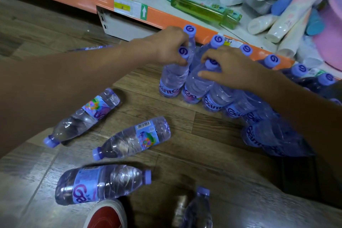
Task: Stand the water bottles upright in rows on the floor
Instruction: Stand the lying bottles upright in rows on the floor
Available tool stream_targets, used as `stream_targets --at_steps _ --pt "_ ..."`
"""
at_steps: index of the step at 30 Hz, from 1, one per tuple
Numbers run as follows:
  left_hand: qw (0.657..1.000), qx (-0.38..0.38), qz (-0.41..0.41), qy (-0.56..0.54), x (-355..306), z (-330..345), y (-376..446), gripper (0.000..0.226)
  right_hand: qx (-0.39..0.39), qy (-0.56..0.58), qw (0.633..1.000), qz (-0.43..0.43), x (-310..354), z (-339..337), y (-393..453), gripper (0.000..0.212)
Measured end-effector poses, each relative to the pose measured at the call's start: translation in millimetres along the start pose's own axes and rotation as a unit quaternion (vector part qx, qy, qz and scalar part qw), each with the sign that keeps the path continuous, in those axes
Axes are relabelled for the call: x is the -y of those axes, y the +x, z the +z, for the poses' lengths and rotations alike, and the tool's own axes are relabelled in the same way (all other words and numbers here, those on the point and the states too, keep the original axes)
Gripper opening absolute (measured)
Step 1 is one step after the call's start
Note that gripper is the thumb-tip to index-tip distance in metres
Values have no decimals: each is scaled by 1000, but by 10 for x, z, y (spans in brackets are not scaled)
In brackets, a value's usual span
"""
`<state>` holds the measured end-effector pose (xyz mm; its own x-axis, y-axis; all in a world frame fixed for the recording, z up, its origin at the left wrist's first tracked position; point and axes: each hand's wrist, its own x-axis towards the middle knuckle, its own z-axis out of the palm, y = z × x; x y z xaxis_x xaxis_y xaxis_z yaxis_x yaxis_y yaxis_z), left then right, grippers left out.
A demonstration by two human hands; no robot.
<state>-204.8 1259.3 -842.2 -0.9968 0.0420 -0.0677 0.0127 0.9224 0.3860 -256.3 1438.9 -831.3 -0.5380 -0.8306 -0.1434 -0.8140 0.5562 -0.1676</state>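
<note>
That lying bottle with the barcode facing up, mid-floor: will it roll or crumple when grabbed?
The barcode bottle lies on its round side on smooth floor, so a nudge probably rolls it. It looks full, so likely heavy and fairly firm, though the thin ribbed plastic may dent.

We see clear, shiny plastic bottles [114, 138] with crinkly sides. Their caps [189, 29] are smooth purple plastic, and their labels [148, 135] look glossy. The floor [185, 122] looks like wood planks with a soft shine. By its near edge a shoe [107, 214] looks like red cloth with a white rubbery rim.
</note>
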Motion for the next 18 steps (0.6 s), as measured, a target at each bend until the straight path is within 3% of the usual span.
stream_targets --at_steps 5,10,18 --pt "1000 -12 -1 -6 -21 31 -4 39 46 -32 995 77 45 -8 129 35" --pt "999 -35 11 -15 -4 71 -35 37 97 -28 993 62 3 -56 122 29" --pt "997 -53 7 -52 27 136 -24 36 75 -66 995 29 -9 8 86 24"
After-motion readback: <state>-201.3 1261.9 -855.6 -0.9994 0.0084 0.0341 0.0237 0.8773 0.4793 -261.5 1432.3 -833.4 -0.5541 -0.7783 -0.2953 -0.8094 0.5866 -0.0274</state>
